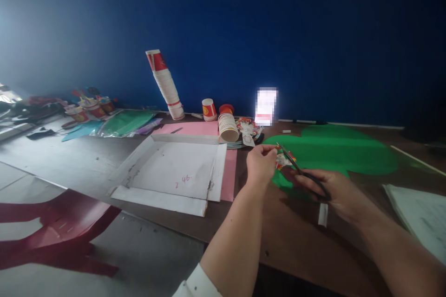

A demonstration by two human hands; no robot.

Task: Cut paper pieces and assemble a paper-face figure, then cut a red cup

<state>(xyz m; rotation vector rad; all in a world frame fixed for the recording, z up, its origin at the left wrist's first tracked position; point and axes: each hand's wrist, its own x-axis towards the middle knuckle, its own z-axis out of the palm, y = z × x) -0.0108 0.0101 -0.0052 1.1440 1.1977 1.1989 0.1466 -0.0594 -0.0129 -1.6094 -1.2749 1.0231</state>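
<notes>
My left hand [260,163] pinches a small red, yellow and white paper cutout [285,159] above the table. In my right hand [331,190] is a pair of dark-handled scissors [311,181], with the blades reaching up to the cutout. Whether the blades are cutting into the paper I cannot make out. Beneath both lies green sheet material [334,148]. Just behind my left hand sits a pile of similar cut paper pieces [246,131], partly overlapping a round stack. A small white strip [323,215] rests on the table below my right hand.
A shallow white cardboard tray [170,162] lies on pink paper [230,174] to the left. Behind it stand a tall leaning stack of paper cups [167,88] and a single cup [209,109]; another stack [228,127] lies nearby. A red plastic chair [66,227] is at lower left, papers [421,216] at right.
</notes>
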